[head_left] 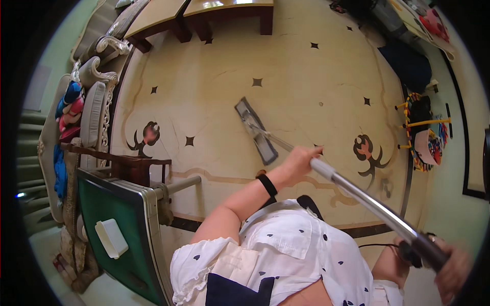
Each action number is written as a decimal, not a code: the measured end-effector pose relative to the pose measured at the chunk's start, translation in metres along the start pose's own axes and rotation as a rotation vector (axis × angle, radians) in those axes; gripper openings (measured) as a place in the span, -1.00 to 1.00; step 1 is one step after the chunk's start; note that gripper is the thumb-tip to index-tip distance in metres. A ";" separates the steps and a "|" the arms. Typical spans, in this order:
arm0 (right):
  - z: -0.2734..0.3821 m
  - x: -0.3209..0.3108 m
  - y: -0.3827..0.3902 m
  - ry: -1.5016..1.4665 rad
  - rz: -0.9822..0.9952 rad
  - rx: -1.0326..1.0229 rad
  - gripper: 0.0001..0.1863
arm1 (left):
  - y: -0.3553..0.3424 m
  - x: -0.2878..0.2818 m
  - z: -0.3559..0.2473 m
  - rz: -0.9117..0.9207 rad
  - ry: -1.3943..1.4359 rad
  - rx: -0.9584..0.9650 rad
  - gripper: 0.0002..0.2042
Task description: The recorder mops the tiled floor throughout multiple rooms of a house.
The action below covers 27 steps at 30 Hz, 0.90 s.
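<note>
Shirt (301, 250): nearest the lens we see our own white, dark-spotted top, with both forearms running out from it toward the mop.

Floor (286, 66): pale polished stone with small dark star insets and two flower motifs; it is the largest thing in view and the mop's head lies on it.

Sofa (94, 102): along the left edge, carved pale frame, cushions and bright cloth items heaped on it.

Green panel (109, 224): a framed green surface at lower left, carrying a small white box (111, 238).

Low tables (204, 13): dark wood, at the top edge, well apart from the mop.

Mop handle (372, 204): a shiny metal pole running from lower right up to centre; we judge a low, steady angle best, so that the head stays flat.

Mop head (256, 131): flat grey rectangle, lying on the floor near the middle of the room, between the two flower motifs.

Left hand (298, 162): grip closed around the upper-middle of the pole, with a black wristband (267, 184) behind it; this hand should guide, not press.

Right hand (451, 270): blurred at the lower right rim, grip wrapped on the dark end of the pole; we judge that it supplies the push and pull.

Toys (426, 132): a bright cluster by the right wall, worth steering clear of.
</note>
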State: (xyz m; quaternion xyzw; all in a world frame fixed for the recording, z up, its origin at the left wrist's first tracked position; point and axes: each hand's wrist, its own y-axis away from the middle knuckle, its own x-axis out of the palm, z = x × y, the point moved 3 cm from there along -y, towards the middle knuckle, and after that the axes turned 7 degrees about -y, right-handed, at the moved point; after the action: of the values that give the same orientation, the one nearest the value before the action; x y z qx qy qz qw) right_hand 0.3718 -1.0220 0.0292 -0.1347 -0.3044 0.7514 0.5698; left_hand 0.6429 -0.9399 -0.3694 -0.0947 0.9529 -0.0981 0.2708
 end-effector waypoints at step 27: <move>-0.315 -0.330 0.010 0.075 -0.719 0.178 -0.78 | -0.051 -0.044 0.280 -0.246 -0.570 -0.813 -0.80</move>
State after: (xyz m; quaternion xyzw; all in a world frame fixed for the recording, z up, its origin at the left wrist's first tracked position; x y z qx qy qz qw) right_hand 0.6406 -1.2375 -0.2700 0.0033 -0.2446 0.5212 0.8176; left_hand 0.8359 -1.0164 -0.5687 -0.3270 0.7840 0.2793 0.4477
